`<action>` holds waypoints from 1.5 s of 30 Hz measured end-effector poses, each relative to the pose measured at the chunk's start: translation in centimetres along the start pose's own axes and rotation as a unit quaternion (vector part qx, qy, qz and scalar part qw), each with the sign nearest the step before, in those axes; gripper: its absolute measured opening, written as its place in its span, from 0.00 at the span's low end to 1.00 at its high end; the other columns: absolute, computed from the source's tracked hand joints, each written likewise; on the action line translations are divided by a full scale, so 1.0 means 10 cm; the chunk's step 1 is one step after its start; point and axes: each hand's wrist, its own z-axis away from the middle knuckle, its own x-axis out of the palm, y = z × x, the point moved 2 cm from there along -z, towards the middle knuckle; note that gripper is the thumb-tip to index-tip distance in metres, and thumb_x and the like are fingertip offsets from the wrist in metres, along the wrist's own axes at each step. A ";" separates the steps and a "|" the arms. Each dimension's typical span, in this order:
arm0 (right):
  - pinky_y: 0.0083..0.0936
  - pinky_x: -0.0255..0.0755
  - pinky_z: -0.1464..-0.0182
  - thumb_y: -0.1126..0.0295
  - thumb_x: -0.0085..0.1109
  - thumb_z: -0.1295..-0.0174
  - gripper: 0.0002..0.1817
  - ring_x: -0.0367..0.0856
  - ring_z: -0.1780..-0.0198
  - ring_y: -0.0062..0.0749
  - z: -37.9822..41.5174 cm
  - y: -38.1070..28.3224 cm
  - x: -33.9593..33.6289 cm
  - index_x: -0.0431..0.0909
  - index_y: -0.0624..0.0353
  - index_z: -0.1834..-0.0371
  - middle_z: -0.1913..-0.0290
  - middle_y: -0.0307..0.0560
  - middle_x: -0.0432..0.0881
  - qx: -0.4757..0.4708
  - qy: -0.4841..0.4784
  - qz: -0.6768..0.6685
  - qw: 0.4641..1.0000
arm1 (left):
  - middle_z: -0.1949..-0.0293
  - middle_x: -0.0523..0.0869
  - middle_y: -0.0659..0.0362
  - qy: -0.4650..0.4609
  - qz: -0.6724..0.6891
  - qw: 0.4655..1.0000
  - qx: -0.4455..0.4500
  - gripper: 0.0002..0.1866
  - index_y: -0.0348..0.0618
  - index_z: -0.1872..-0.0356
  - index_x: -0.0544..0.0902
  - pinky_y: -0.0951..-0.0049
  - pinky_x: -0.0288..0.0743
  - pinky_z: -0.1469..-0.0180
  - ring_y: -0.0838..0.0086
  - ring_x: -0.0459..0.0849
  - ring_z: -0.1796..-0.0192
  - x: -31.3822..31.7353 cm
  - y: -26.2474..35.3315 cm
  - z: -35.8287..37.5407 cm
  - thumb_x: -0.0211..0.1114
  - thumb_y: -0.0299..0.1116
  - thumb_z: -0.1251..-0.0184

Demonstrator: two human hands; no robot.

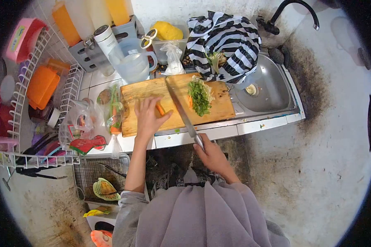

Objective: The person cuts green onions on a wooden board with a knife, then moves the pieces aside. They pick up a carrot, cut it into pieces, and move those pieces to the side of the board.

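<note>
My left hand (147, 117) rests over the left half of a wooden cutting board (220, 105), its fingers spread and the thumb held apart. Between thumb and forefinger lies a short piece of carrot (160, 108); the hand is not closed round it. My right hand (213, 156) grips the handle of a long kitchen knife (179, 106), whose blade slants across the board with the tip towards the far edge. To the right of the blade sits a heap of chopped green leaves (200, 98), with paler shreds and some orange strips at its edges.
A steel sink (272, 88) with a black tap (290, 12) is at right. A striped plastic bag (224, 45) and a clear jug (132, 64) stand behind the board. Bagged vegetables (114, 111) and a white wire rack (18, 103) are left.
</note>
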 end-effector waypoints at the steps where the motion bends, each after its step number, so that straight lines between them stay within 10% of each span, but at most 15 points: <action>1: 0.53 0.70 0.65 0.61 0.48 0.34 0.19 0.79 0.68 0.66 0.02 0.01 -0.02 0.62 0.60 0.46 0.72 0.65 0.80 -0.003 -0.003 0.003 1.000 | 0.55 0.77 0.57 0.004 0.000 1.000 -0.003 0.24 0.49 0.56 0.81 0.51 0.48 0.32 0.61 0.72 0.44 0.03 0.02 -0.01 0.74 0.45 0.55; 4: 0.43 0.71 0.73 0.63 0.47 0.32 0.15 0.79 0.77 0.52 0.08 0.02 -0.12 0.63 0.58 0.48 0.78 0.54 0.78 0.026 0.019 -0.071 0.997 | 0.54 0.77 0.58 -0.028 -0.040 0.998 0.050 0.26 0.50 0.53 0.81 0.47 0.44 0.31 0.62 0.72 0.43 0.12 0.10 -0.08 0.73 0.50 0.53; 7: 0.19 0.60 0.83 0.67 0.46 0.30 0.13 0.62 0.85 0.17 0.17 0.03 -0.20 0.64 0.58 0.46 0.82 0.35 0.65 0.094 0.015 -0.243 0.965 | 0.53 0.77 0.59 -0.070 -0.042 0.995 0.058 0.26 0.50 0.55 0.82 0.46 0.41 0.30 0.64 0.72 0.42 0.14 0.15 -0.17 0.73 0.51 0.54; 14: 0.21 0.62 0.82 0.65 0.47 0.31 0.17 0.65 0.84 0.20 0.38 0.17 -0.22 0.63 0.60 0.43 0.81 0.36 0.67 0.126 0.044 -0.268 0.954 | 0.58 0.80 0.63 -0.073 -0.053 0.995 0.040 0.21 0.50 0.63 0.86 0.47 0.40 0.29 0.67 0.76 0.47 0.12 0.16 -0.14 0.74 0.47 0.61; 22: 0.53 0.71 0.70 0.58 0.50 0.34 0.18 0.79 0.70 0.63 0.29 0.06 -0.05 0.64 0.57 0.47 0.76 0.64 0.79 0.021 0.054 0.101 0.993 | 0.58 0.81 0.63 -0.093 -0.047 0.994 0.027 0.24 0.48 0.59 0.86 0.47 0.37 0.28 0.66 0.76 0.46 0.04 0.09 -0.08 0.73 0.46 0.60; 28: 0.52 0.73 0.72 0.58 0.50 0.34 0.18 0.80 0.74 0.60 0.13 0.11 0.03 0.64 0.55 0.47 0.78 0.61 0.80 -0.016 0.045 0.175 0.983 | 0.48 0.75 0.54 -0.036 -0.030 0.999 0.016 0.34 0.45 0.43 0.73 0.48 0.42 0.29 0.61 0.72 0.42 -0.03 0.08 -0.06 0.72 0.40 0.57; 37: 0.53 0.73 0.72 0.58 0.48 0.34 0.17 0.80 0.74 0.60 0.05 0.08 0.02 0.63 0.56 0.49 0.79 0.62 0.79 0.010 0.023 0.200 0.980 | 0.50 0.73 0.49 0.061 0.133 0.982 0.121 0.21 0.39 0.48 0.72 0.62 0.65 0.42 0.53 0.71 0.44 0.04 0.20 -0.58 0.61 0.26 0.45; 45: 0.54 0.71 0.71 0.60 0.50 0.35 0.16 0.79 0.72 0.62 -0.02 0.12 -0.07 0.63 0.56 0.50 0.78 0.63 0.79 0.010 0.003 0.217 0.976 | 0.47 0.73 0.46 -0.052 0.094 0.980 0.168 0.17 0.33 0.48 0.72 0.59 0.64 0.39 0.52 0.71 0.44 0.63 0.27 -1.00 0.55 0.31 0.36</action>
